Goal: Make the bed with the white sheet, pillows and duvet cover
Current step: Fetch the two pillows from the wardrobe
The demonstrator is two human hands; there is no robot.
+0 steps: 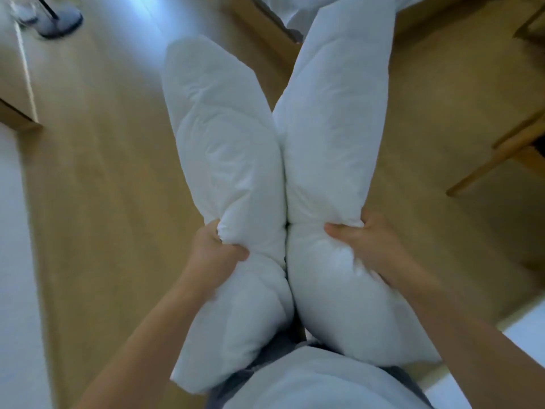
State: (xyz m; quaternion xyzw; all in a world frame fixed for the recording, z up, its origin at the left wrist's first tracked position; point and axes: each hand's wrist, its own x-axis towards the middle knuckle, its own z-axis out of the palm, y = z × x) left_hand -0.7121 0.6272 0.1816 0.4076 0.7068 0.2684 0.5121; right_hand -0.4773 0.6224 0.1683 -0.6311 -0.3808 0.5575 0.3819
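Pillows: two white ones, or possibly one folded lengthwise; the seam between the halves does not settle which. They are held upright in front of the person's body, above the wooden floor [103, 172]. The left pillow [224, 160] and the right pillow [333, 137] press together along their inner edges and splay apart toward the top.

The left hand [218, 246] grips the outer edge of the left pillow, fingers curled into the fabric and thumb clamped over a bunched fold. The right hand [362, 240] holds the outer flank of the right pillow, thumb laid across the front and fingers wrapped behind, out of sight.

Neither pillow lies on a bed. White bedding [283, 10] shows at the top edge beside a wooden frame [265, 31]. A wooden furniture leg [495, 154] stands to the right.

Judgement: carrying stage, placement not yet done.

Risks noted:
- Each grip takes only the soft side, low down. The tall upper ends are unsupported and could flop over or slide out.
- The lower ends hang near the person's legs; one could drag on the floor or foul a step.
- The bulk blocks the view ahead, so a knock against the frame or furniture leg is possible.
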